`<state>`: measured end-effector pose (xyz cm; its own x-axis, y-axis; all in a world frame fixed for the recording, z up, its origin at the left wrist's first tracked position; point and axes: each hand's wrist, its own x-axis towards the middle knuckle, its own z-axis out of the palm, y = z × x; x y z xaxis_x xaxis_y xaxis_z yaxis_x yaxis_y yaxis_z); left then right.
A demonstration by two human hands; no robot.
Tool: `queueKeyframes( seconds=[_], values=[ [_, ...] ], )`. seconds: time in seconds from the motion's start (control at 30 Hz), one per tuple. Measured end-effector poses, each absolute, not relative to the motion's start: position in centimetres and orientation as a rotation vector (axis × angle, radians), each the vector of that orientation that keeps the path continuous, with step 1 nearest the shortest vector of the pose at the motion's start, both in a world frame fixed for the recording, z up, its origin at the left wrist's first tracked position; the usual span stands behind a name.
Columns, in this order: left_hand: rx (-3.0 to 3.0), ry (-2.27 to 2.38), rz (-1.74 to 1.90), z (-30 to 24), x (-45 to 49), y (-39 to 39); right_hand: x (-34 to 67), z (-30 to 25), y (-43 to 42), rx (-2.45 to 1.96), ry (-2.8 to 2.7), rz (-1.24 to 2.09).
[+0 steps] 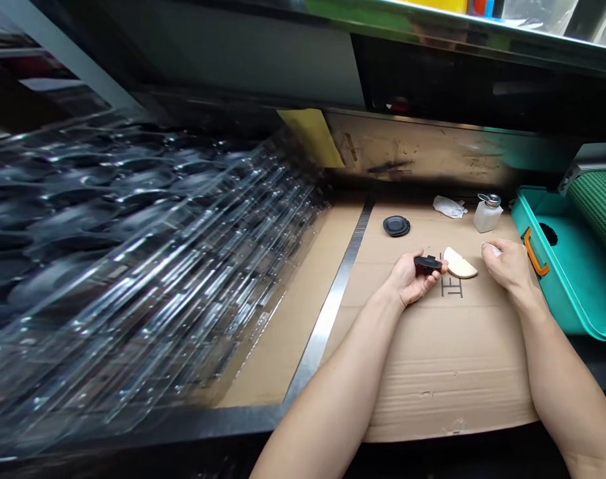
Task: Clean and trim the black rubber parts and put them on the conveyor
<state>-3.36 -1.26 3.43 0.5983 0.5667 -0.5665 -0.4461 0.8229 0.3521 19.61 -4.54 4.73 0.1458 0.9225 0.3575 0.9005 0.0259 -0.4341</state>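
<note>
My left hand (416,276) is closed on a small black disc-shaped part (427,264), held just above the cardboard. A cream-coloured pad (459,264) with a piece cut out of it lies between my hands. My right hand (508,265) is curled in a fist around something white, perhaps a wad of cloth or tissue (493,249), of which only a bit shows. Behind my left hand, a black round part (396,226) rests on the cardboard. A white pump bottle (488,213) with a metal top stands behind my right hand, beside a crumpled white tissue (450,207).
Tall stacks of clear plastic trays (173,266) fill the left side. A teal bin (577,286) with an orange handle sits at the right, a black round piece inside, next to a green conveyor belt (602,199). Cardboard (447,359) covers the worktop; a metal wall closes the back.
</note>
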Motion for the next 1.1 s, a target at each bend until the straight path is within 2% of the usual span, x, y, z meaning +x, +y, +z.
queueKeyframes(
  seconds=[0.33, 0.5, 0.63, 0.8, 0.93, 1.1],
  values=[
    [0.353, 0.602, 0.756, 2.8, -3.0, -1.8, 21.6, 3.8, -4.3, -2.222, -1.889, -0.044],
    [0.547, 0.613, 0.972, 2.3, -2.4, -1.9, 19.7, 3.5, -4.6, -1.930, -1.887, -0.201],
    [0.881, 0.789, 1.285, 1.9, -1.6, -2.4, 16.9, 3.1, -5.2, -1.676, -2.149, 0.007],
    [1.588, 1.004, 1.599, 1.7, -1.2, -3.7, 15.6, 2.3, -5.6, -1.668, -2.270, 0.105],
    [1.704, 1.032, 1.543, 2.4, -1.2, -4.7, 16.0, 1.7, -5.3, -1.662, -2.248, 0.137],
    [1.374, 1.022, 1.432, 4.4, -1.1, -5.7, 16.0, 1.6, -5.2, -1.662, -2.257, 0.148]
  ],
)
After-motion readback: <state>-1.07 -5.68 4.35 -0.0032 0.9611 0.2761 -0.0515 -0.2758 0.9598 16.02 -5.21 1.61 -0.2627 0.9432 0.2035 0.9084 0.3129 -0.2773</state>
